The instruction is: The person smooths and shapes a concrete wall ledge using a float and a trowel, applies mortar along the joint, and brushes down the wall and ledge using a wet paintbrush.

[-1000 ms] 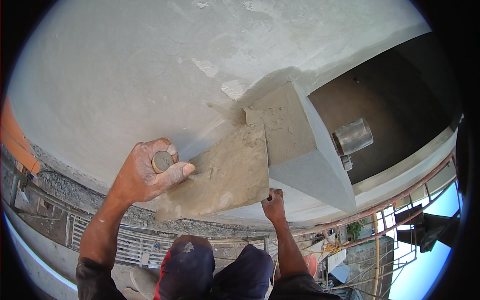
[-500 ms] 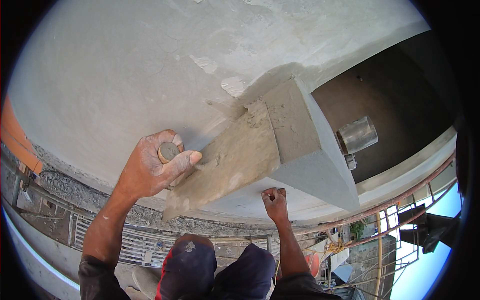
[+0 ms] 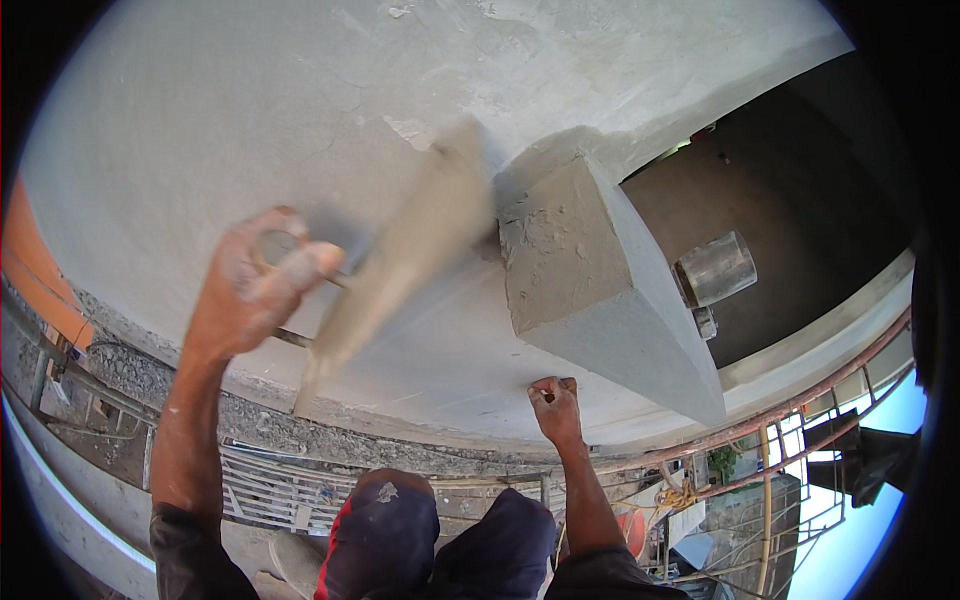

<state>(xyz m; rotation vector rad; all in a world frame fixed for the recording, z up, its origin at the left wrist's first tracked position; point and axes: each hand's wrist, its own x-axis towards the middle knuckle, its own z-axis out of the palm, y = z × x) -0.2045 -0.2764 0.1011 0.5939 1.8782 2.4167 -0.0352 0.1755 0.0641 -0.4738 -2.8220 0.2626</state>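
My left hand [image 3: 245, 285] is closed round the handle of a plastering trowel [image 3: 405, 250], both smeared by motion. The long, mortar-coated blade stands tilted, apart from the wedge-shaped plastered block [image 3: 565, 255] to its right. Rough wet mortar covers the block's left face; its front face looks smoother. Beneath the block, near the lower part of the pale plastered wall [image 3: 270, 120], my right hand [image 3: 556, 410] is closed with curled fingers. A dark gap shows between thumb and fingers, and I cannot make out whether anything is inside.
At right, a clear cup-like container [image 3: 717, 268] lies in a dark recess [image 3: 790, 180]. A reddish pole [image 3: 790, 440] and scaffolding run along the lower right. A slatted panel [image 3: 275, 490] is below at left, an orange band [image 3: 45, 270] at far left.
My left hand has pulled the trowel up and left, away from the block, uncovering its rough mortar face. My right hand has hardly moved.
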